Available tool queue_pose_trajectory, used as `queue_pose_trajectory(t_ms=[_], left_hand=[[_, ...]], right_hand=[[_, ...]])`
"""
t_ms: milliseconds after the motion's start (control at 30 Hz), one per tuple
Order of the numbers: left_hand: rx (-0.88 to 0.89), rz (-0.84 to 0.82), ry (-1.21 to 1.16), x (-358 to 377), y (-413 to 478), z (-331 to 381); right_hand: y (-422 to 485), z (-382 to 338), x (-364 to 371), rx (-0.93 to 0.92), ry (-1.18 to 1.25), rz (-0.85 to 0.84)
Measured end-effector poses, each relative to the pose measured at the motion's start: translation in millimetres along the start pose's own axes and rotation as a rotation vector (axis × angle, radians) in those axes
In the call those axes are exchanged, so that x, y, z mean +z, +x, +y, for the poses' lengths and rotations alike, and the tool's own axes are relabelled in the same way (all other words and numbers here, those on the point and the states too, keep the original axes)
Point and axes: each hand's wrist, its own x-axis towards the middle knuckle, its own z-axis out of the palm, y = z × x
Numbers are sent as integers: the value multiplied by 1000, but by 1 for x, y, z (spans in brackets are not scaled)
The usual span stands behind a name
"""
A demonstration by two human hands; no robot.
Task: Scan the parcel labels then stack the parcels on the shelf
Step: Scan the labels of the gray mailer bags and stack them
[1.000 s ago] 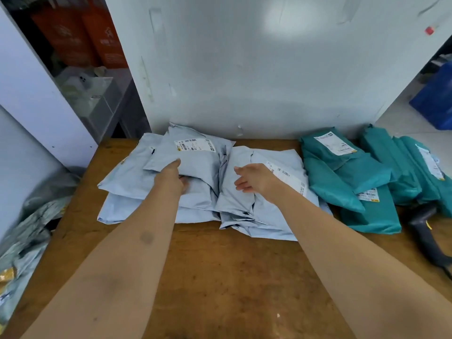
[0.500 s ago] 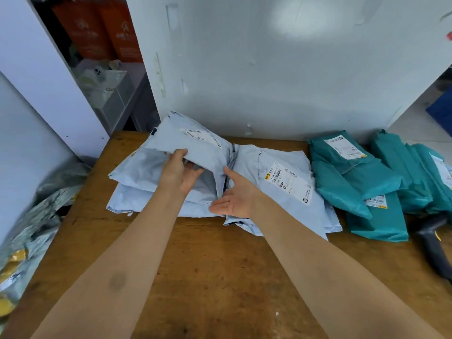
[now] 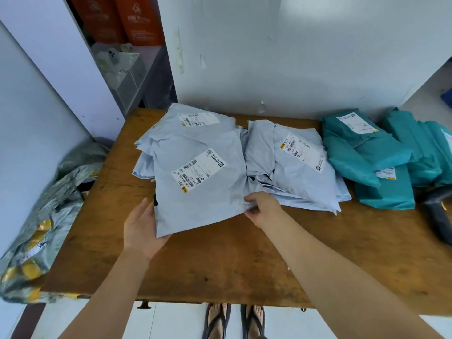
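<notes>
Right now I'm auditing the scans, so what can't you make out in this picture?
Head view:
Label on the held grey parcel: print too small to read.
Lower grey parcels: covered by upper ones, count unclear.
Scanner: blurred, partly cut off by the right edge.
Right hand: fingertips hidden under the parcel.

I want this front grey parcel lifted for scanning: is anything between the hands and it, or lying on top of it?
Nothing visible. The grey parcel lies topmost on the left pile, label uncovered. The left hand touches its near left corner and the right hand pinches its near right edge.
</notes>
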Motion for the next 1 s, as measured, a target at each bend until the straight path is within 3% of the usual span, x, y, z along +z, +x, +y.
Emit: queue_pose_trajectory(t_ms=[100, 200, 300, 500, 667, 767, 867, 933, 1000], left_hand=[[-62, 43, 398, -8, 2, -8], [-52, 102, 739, -5, 1, -27], [-14, 43, 812, 8, -17, -52], [106, -38, 795, 36, -59, -111], [112, -116, 878, 81, -55, -186], [102, -101, 1038, 101, -31, -226], [81, 139, 1237, 108, 4, -251], [66, 334, 1331, 110, 19, -258], [59, 364, 1363, 109, 25, -262]], right_hand=[[-8, 8, -23, -70, -55, -19], [-24, 18, -52, -114, -172, -175], [-42, 22, -88, -200, -304, -244], [-59, 16, -184, -295, -302, -348], [-55, 0, -272, -331, -252, -216], [-45, -7, -319, -300, -345, -92], [-44, -10, -358, -162, -613, -6], [-44, -19, -381, -117, -597, 61], [-42, -37, -400, -137, -480, 150]])
